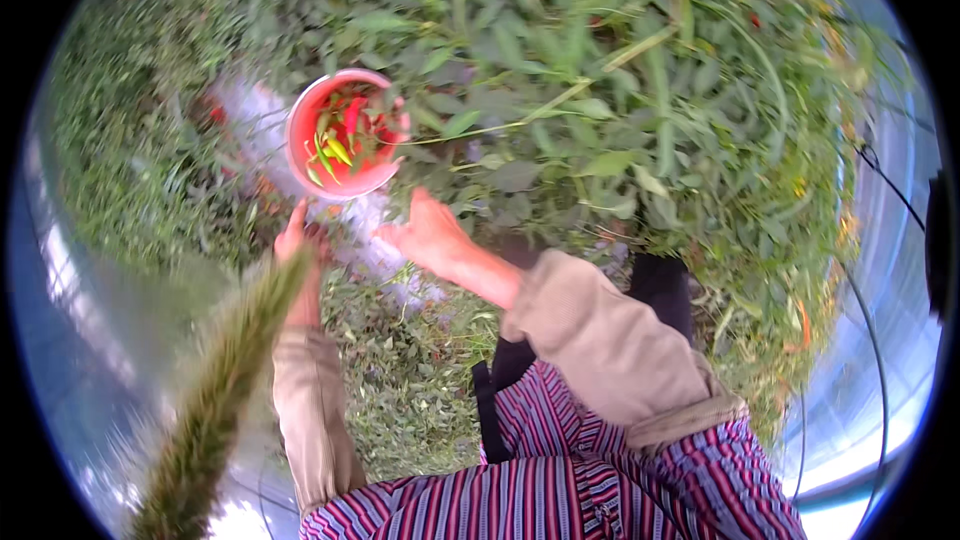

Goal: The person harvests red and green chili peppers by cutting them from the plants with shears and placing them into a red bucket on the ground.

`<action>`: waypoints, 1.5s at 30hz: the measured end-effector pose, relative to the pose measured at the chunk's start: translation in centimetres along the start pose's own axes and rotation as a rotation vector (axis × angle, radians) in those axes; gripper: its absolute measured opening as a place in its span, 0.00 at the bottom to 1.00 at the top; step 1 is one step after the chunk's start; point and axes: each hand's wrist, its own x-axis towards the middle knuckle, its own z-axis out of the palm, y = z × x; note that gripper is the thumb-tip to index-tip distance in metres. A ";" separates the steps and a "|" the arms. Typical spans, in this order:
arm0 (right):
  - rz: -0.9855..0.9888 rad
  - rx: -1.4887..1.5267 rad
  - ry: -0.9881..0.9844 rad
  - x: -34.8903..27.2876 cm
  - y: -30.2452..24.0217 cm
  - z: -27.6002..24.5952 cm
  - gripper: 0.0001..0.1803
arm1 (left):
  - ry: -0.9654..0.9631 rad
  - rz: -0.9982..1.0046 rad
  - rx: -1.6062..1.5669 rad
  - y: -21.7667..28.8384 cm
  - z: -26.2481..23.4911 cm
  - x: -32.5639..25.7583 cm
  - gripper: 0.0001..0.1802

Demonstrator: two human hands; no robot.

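Note:
A pink-red bucket (296, 137) stands among the plants ahead of me, holding several green chili peppers (337, 148) and red chili peppers (352, 115). Just below its near rim, on the left, is my left hand (300, 240), one finger stretched up toward the bucket; whether it touches the rim I cannot tell. My right hand (428, 232) hovers over the ground to the right of it, fingers apart, with nothing visible in them. Some fingers of both hands are hidden or slightly blurred.
Dense leafy plants (600, 120) surround the bucket. A fuzzy grass seed head (215, 410) rises close in front at lower left. Pale sheeting (385, 255) shows on the ground between the rows. Thin black cables (875, 340) and bluish plastic sheeting (840, 380) are at right.

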 end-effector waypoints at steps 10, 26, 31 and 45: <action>-0.115 0.042 0.230 -17.5 5.6 -26.8 0.13 | -0.904 0.136 0.718 -16.2 14.4 -19.2 0.14; 0.502 -0.818 0.475 -21.6 29.9 -53.5 0.34 | -1.338 1.364 0.972 -16.6 41.6 -43.3 0.15; 0.286 -0.644 0.525 -20.9 30.7 -47.4 0.27 | -1.586 1.739 1.079 -24.9 52.5 -47.2 0.23; -0.081 -0.340 0.816 -25.4 26.4 -51.8 0.17 | -1.602 1.643 2.348 -31.4 55.9 -41.4 0.25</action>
